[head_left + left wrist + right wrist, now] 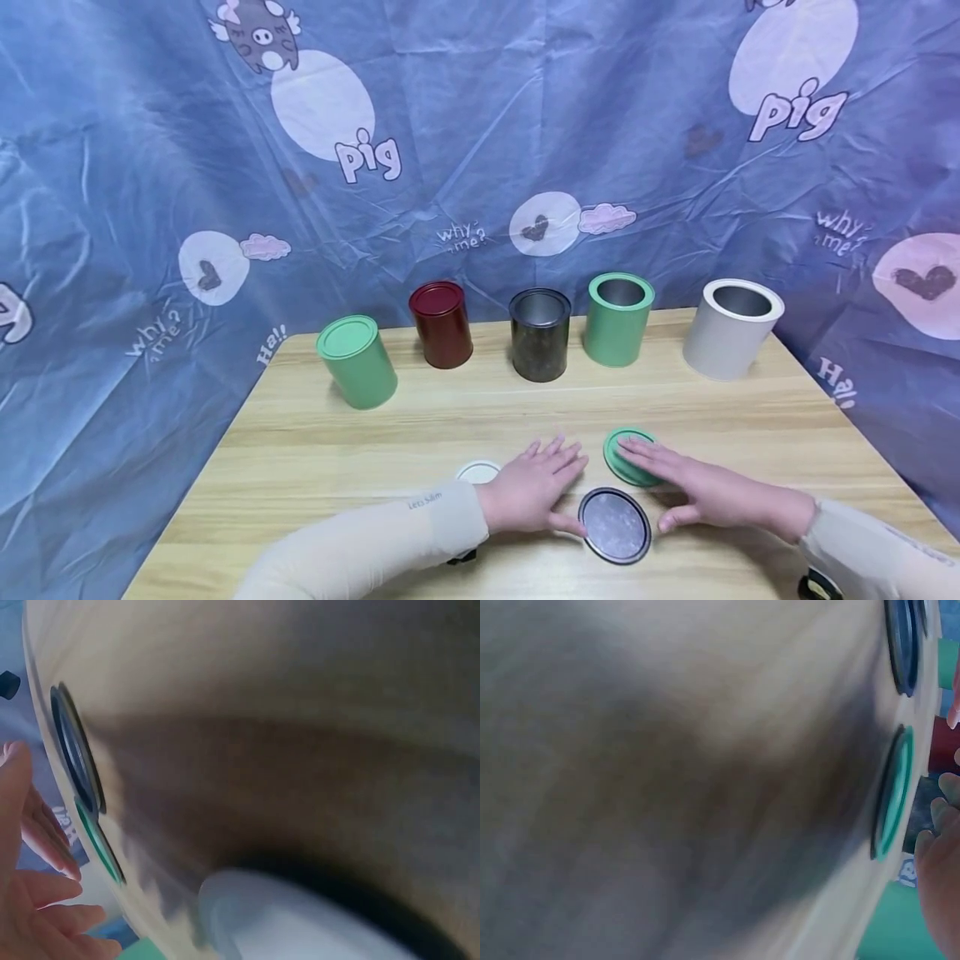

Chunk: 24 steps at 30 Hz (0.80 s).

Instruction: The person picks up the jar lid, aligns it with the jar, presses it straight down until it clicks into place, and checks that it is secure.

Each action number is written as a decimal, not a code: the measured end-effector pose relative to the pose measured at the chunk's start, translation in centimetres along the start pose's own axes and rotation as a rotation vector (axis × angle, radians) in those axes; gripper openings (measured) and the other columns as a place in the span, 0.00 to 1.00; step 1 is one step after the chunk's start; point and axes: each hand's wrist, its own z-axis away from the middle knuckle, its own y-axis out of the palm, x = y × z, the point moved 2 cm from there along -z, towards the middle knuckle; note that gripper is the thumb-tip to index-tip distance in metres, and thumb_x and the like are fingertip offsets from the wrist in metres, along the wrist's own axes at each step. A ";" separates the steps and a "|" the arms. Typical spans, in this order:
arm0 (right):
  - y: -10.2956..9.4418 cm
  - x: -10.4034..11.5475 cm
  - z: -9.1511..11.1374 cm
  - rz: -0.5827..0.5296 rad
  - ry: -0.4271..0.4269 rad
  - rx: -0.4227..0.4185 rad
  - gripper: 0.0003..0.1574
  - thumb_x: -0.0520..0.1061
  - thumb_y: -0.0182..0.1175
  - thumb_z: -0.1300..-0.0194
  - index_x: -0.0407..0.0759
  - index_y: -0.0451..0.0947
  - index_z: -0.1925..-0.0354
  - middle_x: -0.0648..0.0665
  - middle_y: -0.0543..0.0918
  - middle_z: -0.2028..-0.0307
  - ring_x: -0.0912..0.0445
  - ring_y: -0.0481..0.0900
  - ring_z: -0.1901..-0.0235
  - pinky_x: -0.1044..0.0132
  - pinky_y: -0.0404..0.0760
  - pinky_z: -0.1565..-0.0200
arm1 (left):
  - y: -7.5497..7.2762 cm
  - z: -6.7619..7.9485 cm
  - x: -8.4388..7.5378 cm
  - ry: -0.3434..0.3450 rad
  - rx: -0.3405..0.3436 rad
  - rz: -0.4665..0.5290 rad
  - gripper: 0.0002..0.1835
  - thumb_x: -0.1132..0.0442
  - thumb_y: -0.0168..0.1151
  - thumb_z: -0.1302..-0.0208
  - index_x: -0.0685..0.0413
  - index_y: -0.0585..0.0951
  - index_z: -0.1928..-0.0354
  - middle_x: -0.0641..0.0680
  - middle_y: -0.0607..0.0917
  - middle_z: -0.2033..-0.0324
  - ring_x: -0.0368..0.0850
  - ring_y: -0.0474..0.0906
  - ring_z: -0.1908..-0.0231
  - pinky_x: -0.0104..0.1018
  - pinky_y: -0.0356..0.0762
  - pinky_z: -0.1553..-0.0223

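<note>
My left hand (534, 493), palm down with fingers spread, is over the tabletop between a white lid (478, 472) and a black lid (615, 527). Its thumb tip comes right up to the black lid's edge. Part of the white lid is hidden behind that wrist. Opposite it, my right hand (697, 487) stretches loosely straight fingers over a green lid (613, 455), covering part of it in the head view. From the right wrist view, those fingers appear above the lid. Neither hand grips anything.
Along the back of the wooden table (420, 433) stand a lidded green can (362, 372), a closed dark red can (444, 337), and open black (540, 348), green (617, 335) and white (722, 342) cans. A blue printed cloth (465, 125) hangs behind.
</note>
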 end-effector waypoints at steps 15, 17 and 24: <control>1.8 0.1 1.1 0.000 -0.042 0.007 0.59 0.64 0.67 0.52 0.31 0.63 0.32 0.37 0.67 0.32 0.65 0.44 0.25 0.81 0.41 0.30 | 1.1 0.1 -1.5 0.051 0.084 -0.052 0.48 0.25 0.52 0.44 0.50 0.64 0.29 0.52 0.61 0.27 0.50 0.56 0.27 0.43 0.63 0.31; 1.9 0.2 1.1 0.022 -0.039 0.002 0.58 0.64 0.66 0.52 0.32 0.64 0.33 0.38 0.68 0.33 0.66 0.44 0.25 0.81 0.41 0.30 | 1.2 0.1 -1.6 0.055 0.088 -0.051 0.48 0.26 0.52 0.43 0.50 0.65 0.29 0.52 0.62 0.27 0.50 0.56 0.27 0.43 0.64 0.32; 2.2 0.5 1.0 0.111 -0.037 -0.032 0.54 0.66 0.65 0.51 0.34 0.69 0.36 0.36 0.73 0.37 0.66 0.45 0.25 0.80 0.41 0.30 | 1.3 0.1 -1.7 0.053 0.080 -0.064 0.47 0.27 0.51 0.42 0.51 0.65 0.29 0.52 0.62 0.27 0.49 0.58 0.28 0.42 0.66 0.33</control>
